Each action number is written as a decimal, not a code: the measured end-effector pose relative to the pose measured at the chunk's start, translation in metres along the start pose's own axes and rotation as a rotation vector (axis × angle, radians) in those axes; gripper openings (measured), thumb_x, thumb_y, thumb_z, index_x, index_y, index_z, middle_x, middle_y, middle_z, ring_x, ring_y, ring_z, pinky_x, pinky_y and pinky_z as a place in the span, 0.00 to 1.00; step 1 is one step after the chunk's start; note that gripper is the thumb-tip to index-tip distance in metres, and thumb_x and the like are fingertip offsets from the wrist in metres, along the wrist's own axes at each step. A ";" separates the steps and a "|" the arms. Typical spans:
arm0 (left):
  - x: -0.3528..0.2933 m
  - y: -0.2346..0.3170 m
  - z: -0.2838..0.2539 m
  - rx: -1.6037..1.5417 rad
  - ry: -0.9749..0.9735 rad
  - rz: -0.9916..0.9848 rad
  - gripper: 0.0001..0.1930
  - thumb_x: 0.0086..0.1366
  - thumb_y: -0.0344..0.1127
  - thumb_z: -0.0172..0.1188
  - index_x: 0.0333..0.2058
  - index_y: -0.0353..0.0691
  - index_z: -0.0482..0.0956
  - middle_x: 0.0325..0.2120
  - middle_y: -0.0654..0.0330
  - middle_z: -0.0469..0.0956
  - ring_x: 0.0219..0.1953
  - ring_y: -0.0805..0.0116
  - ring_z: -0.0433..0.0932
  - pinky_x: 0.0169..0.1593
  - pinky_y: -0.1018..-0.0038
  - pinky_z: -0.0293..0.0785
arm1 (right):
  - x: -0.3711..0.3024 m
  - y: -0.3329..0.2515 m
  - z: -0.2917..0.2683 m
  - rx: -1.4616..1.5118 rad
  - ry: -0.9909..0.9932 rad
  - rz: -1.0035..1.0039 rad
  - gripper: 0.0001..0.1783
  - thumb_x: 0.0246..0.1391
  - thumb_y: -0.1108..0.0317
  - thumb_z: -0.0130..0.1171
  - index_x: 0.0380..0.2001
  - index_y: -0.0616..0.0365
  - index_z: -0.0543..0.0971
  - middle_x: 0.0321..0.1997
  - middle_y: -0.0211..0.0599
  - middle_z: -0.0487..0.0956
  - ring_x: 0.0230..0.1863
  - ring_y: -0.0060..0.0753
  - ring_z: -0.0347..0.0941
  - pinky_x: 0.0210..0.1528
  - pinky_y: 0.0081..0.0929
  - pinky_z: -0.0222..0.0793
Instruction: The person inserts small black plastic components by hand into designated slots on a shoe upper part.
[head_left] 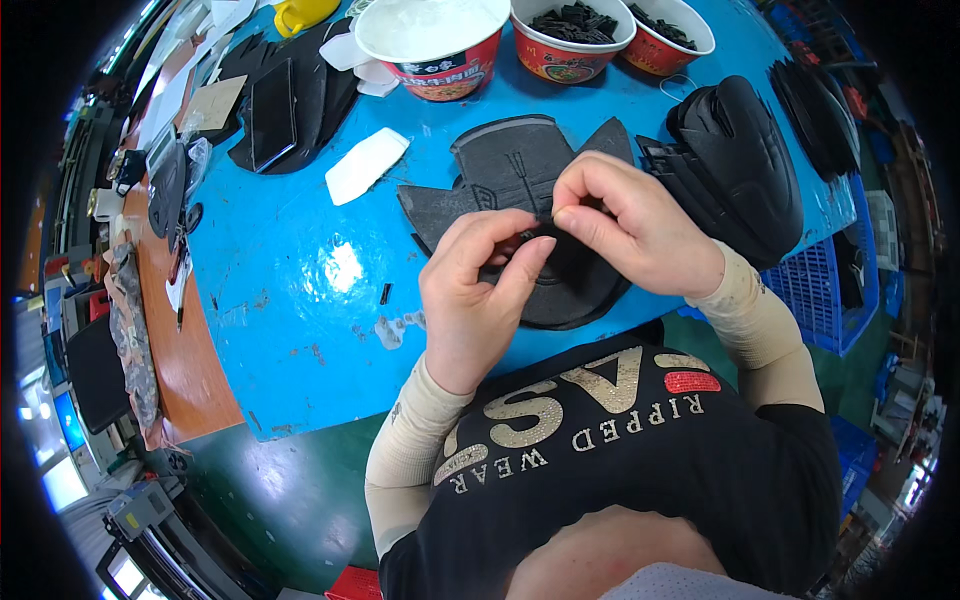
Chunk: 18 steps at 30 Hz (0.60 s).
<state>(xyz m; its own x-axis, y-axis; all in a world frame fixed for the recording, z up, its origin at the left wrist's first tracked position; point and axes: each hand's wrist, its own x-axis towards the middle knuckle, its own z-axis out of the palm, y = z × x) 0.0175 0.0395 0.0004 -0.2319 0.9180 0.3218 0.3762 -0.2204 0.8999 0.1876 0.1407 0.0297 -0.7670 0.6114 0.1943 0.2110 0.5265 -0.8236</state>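
Both my hands are over a flat black padded piece (512, 150) with flared flaps and grooved lines. The thumb and index finger of my right hand (640, 225) are pinched together above its middle. Right beside them, the thumb and curled fingers of my left hand (475, 290) close around something small and dark. Whatever sits between the fingertips is too small and hidden to name. The rounded near end of the padded piece lies under my hands, close to the table's front edge.
Two bowls of black strips (572, 28) (668, 35) and a larger white-and-red bowl (432, 50) stand at the back. Stacked black pads (740, 150) lie right, above a blue crate (815, 290). A phone (272, 115), white piece (367, 165) and small black strip (386, 293) lie left.
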 end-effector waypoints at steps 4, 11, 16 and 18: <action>0.000 -0.006 0.007 -0.236 0.027 0.050 0.07 0.59 0.22 0.66 0.37 0.34 0.80 0.33 0.58 0.79 0.32 0.73 0.78 0.36 0.78 0.74 | -0.007 -0.005 0.005 0.316 -0.066 0.207 0.07 0.62 0.68 0.56 0.35 0.61 0.73 0.31 0.34 0.73 0.32 0.27 0.68 0.36 0.27 0.67; -0.008 -0.006 -0.007 0.087 -0.037 0.114 0.06 0.56 0.19 0.64 0.32 0.34 0.79 0.33 0.58 0.78 0.34 0.70 0.76 0.37 0.78 0.71 | -0.013 0.009 0.004 0.006 0.010 0.052 0.06 0.59 0.70 0.57 0.34 0.60 0.72 0.32 0.37 0.74 0.34 0.38 0.71 0.37 0.34 0.67; -0.002 -0.008 -0.013 0.412 -0.002 0.271 0.08 0.52 0.21 0.66 0.32 0.37 0.80 0.33 0.58 0.78 0.34 0.62 0.76 0.37 0.72 0.72 | 0.007 0.039 0.001 -0.623 0.186 -0.187 0.05 0.55 0.72 0.58 0.32 0.56 0.72 0.34 0.34 0.73 0.37 0.41 0.72 0.40 0.37 0.63; -0.003 -0.008 -0.012 0.413 -0.009 0.258 0.08 0.52 0.21 0.66 0.32 0.37 0.80 0.34 0.58 0.77 0.36 0.61 0.76 0.38 0.70 0.72 | 0.009 0.043 0.003 -0.657 0.179 -0.203 0.05 0.54 0.71 0.58 0.32 0.55 0.72 0.33 0.34 0.73 0.37 0.41 0.72 0.40 0.37 0.63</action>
<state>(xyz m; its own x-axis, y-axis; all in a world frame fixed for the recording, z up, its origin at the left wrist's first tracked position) 0.0041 0.0349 -0.0043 -0.0775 0.8539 0.5146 0.7451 -0.2933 0.5990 0.1879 0.1675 -0.0054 -0.7304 0.5215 0.4410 0.4394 0.8532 -0.2812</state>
